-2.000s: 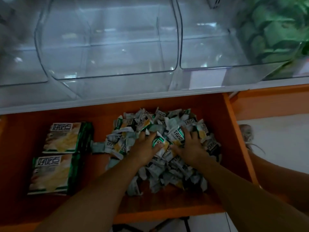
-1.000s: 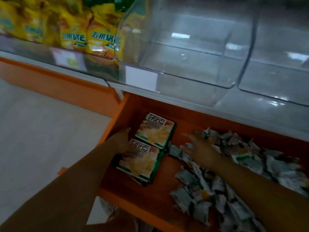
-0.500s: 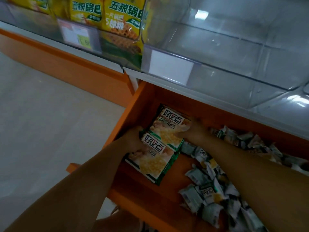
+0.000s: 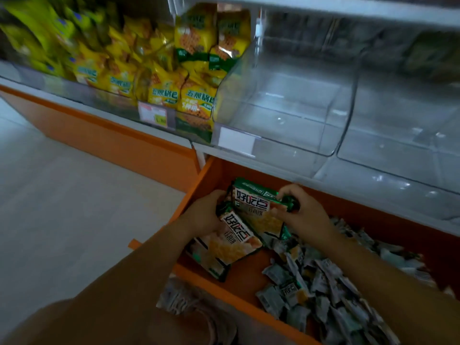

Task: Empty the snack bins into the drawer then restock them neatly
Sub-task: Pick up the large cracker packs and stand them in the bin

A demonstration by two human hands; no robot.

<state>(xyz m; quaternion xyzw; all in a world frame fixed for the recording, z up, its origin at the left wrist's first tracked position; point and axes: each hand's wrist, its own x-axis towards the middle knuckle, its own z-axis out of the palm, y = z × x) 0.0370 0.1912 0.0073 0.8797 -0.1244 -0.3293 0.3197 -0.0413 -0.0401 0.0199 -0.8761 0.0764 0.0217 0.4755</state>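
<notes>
In the orange drawer, small sachets are lying heaped along the front and right side, apparently tipped out loose. By the drawer's left wall, the left hand is curling round the left edges of two overlapping large packets. The right hand is pinching the upper one's far right corner, likely gathering them for restocking. Beyond, the clear bin is standing empty beside yellow snack bags.
</notes>
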